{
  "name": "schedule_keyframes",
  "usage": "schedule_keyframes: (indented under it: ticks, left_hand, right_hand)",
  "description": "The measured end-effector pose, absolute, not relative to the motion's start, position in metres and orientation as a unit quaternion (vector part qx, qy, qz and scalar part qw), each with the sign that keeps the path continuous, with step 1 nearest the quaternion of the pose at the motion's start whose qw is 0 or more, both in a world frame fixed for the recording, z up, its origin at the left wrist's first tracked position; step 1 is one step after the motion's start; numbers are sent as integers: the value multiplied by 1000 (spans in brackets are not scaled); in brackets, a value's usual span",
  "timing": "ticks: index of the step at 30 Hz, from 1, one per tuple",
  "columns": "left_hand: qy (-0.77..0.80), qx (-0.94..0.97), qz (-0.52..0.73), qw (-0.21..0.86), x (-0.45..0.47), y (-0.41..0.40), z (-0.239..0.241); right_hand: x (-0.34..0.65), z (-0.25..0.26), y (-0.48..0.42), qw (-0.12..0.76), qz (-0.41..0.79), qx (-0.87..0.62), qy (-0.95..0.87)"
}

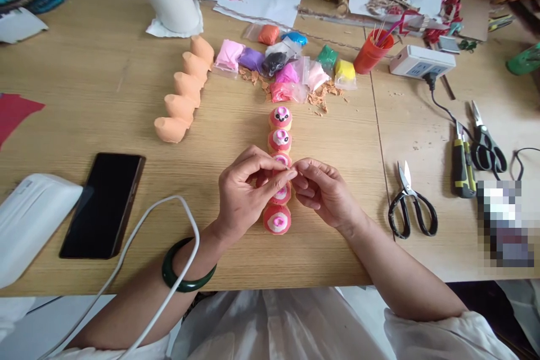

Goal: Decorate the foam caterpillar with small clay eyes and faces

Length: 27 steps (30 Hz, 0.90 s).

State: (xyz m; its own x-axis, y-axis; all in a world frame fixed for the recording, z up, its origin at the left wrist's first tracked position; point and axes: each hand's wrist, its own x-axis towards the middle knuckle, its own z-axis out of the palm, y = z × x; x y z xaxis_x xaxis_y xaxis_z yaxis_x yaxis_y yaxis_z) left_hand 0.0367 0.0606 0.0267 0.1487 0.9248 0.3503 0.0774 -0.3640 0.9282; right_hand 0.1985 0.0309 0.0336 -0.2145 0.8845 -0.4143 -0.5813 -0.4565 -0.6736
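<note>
In the head view a row of pink egg-carton cups (277,220) runs away from me, each topped with white and bright pink clay. The farthest cup has two black eyes, and the one before it shows a single black eye. Above the middle of this row my left hand (248,191) pinches thumb and forefinger together. The fingertips of my right hand (323,188) are pinched too and meet the left ones. Whatever lies between them is too small to make out. Bags of coloured modelling clay (287,73) lie beyond the row.
An unpainted orange egg-carton strip (181,107) lies to the left, near a black phone (103,205) and a white cable (145,216). On the right are scissors (408,197), a box cutter (462,163) and a power strip (422,62). A red cup (371,53) holds sticks.
</note>
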Motion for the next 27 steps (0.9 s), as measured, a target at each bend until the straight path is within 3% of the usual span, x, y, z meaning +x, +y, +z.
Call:
schedule_keyframes:
  ticks: [15,22,27]
  left_hand:
    - [344,664,499,438,36,62,23]
    - [351,678,506,402,34,61,24]
    - [344,657,504,443,35,62,21]
  right_hand:
    - [201,33,32,486,760,-383,-198]
    - [200,35,31,468,772,-378,-203]
    - [200,35,31,472,772,-376,-201]
